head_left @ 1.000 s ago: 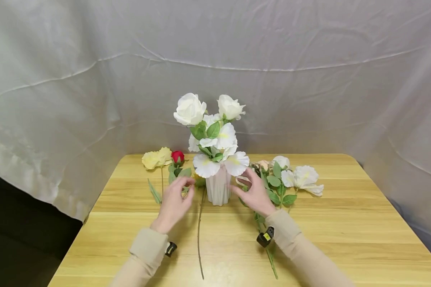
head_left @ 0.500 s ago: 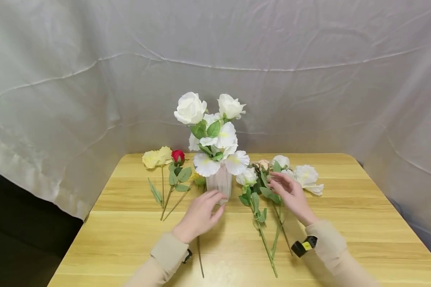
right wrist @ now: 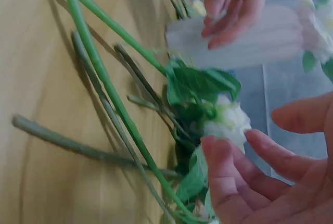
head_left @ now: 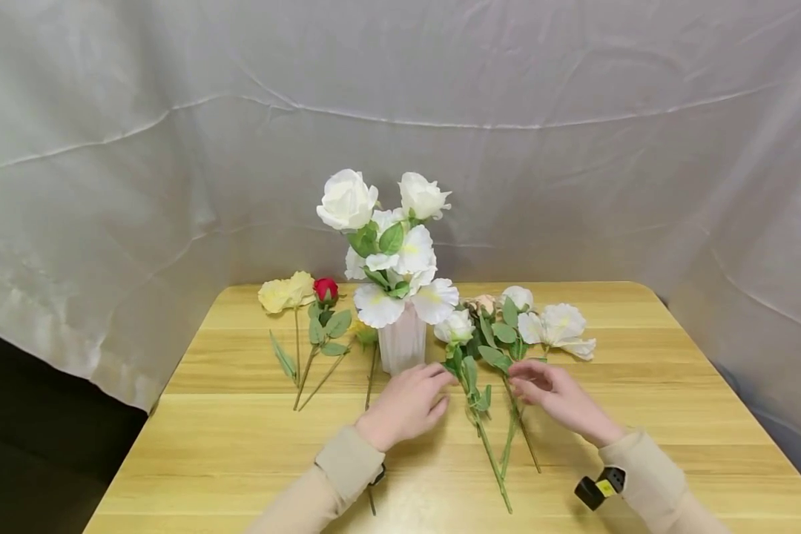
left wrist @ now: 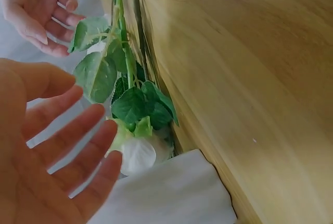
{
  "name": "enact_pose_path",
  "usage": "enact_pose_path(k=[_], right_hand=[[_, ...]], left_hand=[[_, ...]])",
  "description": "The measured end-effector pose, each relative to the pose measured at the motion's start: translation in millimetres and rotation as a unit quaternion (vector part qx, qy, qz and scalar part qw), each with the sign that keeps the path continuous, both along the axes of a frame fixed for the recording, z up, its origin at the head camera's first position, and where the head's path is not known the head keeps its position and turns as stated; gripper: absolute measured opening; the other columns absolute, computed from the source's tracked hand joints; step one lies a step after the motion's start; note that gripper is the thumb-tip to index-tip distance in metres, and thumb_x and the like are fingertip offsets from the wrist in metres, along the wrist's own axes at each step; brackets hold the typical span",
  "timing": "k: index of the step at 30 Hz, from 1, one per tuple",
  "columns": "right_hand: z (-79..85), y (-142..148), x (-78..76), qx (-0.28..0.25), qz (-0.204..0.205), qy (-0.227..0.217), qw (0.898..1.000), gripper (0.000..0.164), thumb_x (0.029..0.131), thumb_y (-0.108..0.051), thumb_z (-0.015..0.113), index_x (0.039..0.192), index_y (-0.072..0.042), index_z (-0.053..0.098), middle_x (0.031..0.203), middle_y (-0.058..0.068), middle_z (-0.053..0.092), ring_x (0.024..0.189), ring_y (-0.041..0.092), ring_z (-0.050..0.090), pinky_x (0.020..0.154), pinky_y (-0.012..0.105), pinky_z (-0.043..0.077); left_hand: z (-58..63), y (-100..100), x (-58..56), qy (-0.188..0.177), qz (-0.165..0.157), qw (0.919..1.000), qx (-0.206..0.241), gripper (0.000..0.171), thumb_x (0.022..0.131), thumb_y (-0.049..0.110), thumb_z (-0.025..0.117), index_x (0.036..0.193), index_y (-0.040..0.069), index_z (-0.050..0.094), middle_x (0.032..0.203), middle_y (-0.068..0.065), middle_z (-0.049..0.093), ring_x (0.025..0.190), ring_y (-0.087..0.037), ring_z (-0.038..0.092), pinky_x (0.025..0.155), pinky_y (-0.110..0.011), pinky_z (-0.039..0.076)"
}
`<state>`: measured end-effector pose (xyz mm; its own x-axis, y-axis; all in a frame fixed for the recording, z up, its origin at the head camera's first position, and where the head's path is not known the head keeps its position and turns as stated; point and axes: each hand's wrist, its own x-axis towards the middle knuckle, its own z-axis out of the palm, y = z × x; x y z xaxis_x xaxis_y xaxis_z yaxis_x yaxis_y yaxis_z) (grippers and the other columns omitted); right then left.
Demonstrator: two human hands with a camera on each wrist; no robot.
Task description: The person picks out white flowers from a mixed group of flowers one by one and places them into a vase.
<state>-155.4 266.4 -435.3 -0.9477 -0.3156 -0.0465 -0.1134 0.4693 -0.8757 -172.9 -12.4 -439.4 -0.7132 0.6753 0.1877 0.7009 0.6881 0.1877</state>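
Note:
My left hand (head_left: 409,406) reaches across in front of the white fluted vase (head_left: 400,343), fingers loosely spread at the leaves of a lying white rose (head_left: 455,326). In the left wrist view its fingers (left wrist: 93,146) are apart with nothing between them, the rose's leaves (left wrist: 127,99) beyond. My right hand (head_left: 564,400) is at the right of the same pile of stems (head_left: 494,460), palm turned inward. The right wrist view shows its fingers (right wrist: 270,156) slightly bent and holding nothing, beside leaves and green stems (right wrist: 112,96). White roses (head_left: 348,200) and white irises (head_left: 417,252) stand in the vase.
Left of the vase lie a yellow flower (head_left: 285,292), a red rose (head_left: 325,289) and a yellow bloom (head_left: 363,331) on a long stem. At the right lie a white iris (head_left: 561,326) and a peach flower (head_left: 486,302). Grey cloth (head_left: 507,185) hangs behind the wooden table (head_left: 227,445).
Both hands have left the sides of the vase. The left moved right and toward the stems in front; the right moved right, then nearer the person. The vase flowers stay in place.

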Motion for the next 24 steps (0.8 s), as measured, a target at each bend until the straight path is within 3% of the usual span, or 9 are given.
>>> enact_pose_path(k=[10, 15, 24], right_hand=[[-4.5, -26.5, 3.8, 0.087, 0.116, 0.016, 0.989, 0.024, 0.100, -0.020, 0.059, 0.106, 0.000, 0.069, 0.094, 0.013, 0.071, 0.071, 0.014, 0.066, 0.063, 0.023, 0.056], [-7.6, -39.3, 1.2, 0.117, 0.145, -0.001, 0.982, 0.024, 0.100, -0.024, 0.059, 0.100, -0.005, 0.073, 0.084, 0.007, 0.070, 0.065, 0.011, 0.064, 0.057, 0.023, 0.053], [-14.8, -54.4, -4.2, 0.162, 0.183, 0.027, 0.969, 0.020, 0.098, -0.020, 0.061, 0.093, -0.010, 0.077, 0.073, 0.000, 0.071, 0.053, -0.002, 0.046, 0.054, 0.019, 0.043]], left_hand=[[-1.1, -1.0, 1.5, 0.011, -0.003, 0.9999, -0.012, 0.024, 0.096, 0.022, 0.065, 0.119, 0.016, 0.070, 0.117, 0.002, 0.070, 0.103, -0.014, 0.066, 0.093, -0.027, 0.056], [-0.9, -1.9, 1.1, 0.008, -0.001, 0.9999, -0.013, 0.023, 0.096, 0.022, 0.065, 0.118, 0.016, 0.070, 0.116, 0.002, 0.070, 0.103, -0.015, 0.065, 0.093, -0.027, 0.056], [0.2, -3.9, 1.8, 0.005, 0.003, 0.9999, -0.010, 0.023, 0.097, 0.022, 0.065, 0.118, 0.017, 0.070, 0.117, 0.002, 0.070, 0.104, -0.015, 0.065, 0.095, -0.028, 0.055]])
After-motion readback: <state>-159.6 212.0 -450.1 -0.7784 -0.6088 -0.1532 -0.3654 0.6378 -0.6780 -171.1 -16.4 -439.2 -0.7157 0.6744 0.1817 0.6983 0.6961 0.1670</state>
